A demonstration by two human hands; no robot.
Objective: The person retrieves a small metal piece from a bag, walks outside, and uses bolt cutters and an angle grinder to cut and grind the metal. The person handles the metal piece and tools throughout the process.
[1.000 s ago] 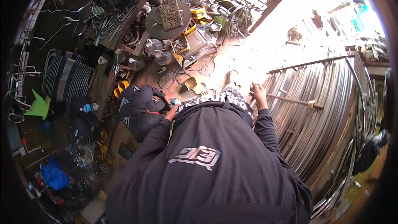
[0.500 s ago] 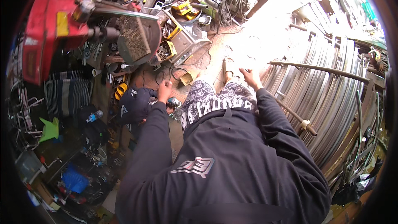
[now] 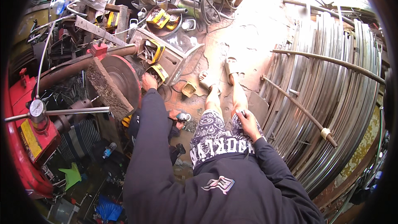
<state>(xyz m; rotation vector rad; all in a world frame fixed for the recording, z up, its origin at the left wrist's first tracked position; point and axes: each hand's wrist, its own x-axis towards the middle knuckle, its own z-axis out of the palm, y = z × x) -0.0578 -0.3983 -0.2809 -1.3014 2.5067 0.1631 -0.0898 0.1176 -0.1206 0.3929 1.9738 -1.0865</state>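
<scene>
My left hand (image 3: pixel 150 81) reaches to the near edge of a cut-open yellow container (image 3: pixel 162 71) with dark metal pieces in it. Its fingertips are hidden at the rim, so I cannot see whether they grip anything. Beside my thigh hangs my right hand (image 3: pixel 248 124), its fingers curled together over the patterned shorts (image 3: pixel 211 135). Whatever it may hold is too small to make out. Just behind the first container sits a second yellow container (image 3: pixel 157 50) filled with metal pieces, on a worn metal stand (image 3: pixel 179 64).
A red machine (image 3: pixel 31 141) with a round table and a wooden block (image 3: pixel 108 85) stands at left. Below my left arm, another person's hand (image 3: pixel 174 114) is at a teal-and-grey tool (image 3: pixel 183 117). Long metal bars (image 3: pixel 315 99) fill the right; a yellow box (image 3: pixel 189 89) lies on the floor.
My left hand has moved forward and left to the yellow container. My right hand has dropped back to my thigh. The view has shifted, and the red machine now sits lower.
</scene>
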